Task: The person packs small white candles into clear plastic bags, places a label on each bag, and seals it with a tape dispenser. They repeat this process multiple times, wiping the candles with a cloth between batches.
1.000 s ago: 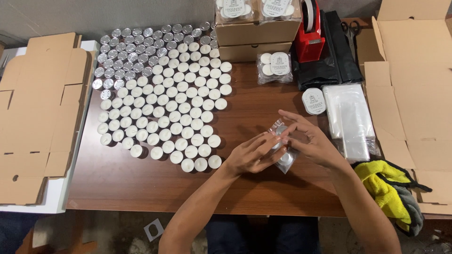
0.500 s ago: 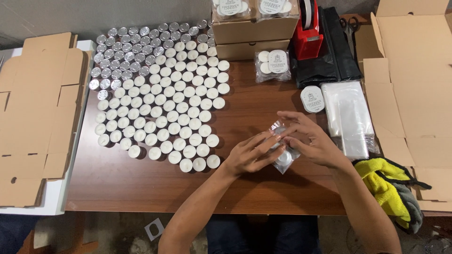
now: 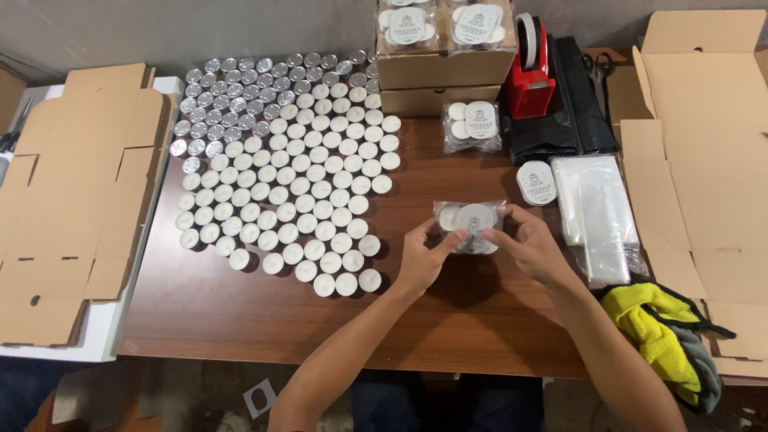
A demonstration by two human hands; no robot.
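Pinching a clear packet of tealights (image 3: 470,226) above the table (image 3: 448,320), left hand (image 3: 422,258) and right hand (image 3: 534,250) seem to be pressing its round label flat; next likely needs firm thumb smoothing.

The table (image 3: 240,320) was dark reddish-brown wood. The tealights (image 3: 296,192) were white in silver cups. The flattened cartons (image 3: 72,200) were plain tan. The tape dispenser (image 3: 532,76) was red, the folded bags (image 3: 568,96) black, the gloves (image 3: 664,336) yellow and grey, and the held packet (image 3: 470,226) clear with a round grey label.
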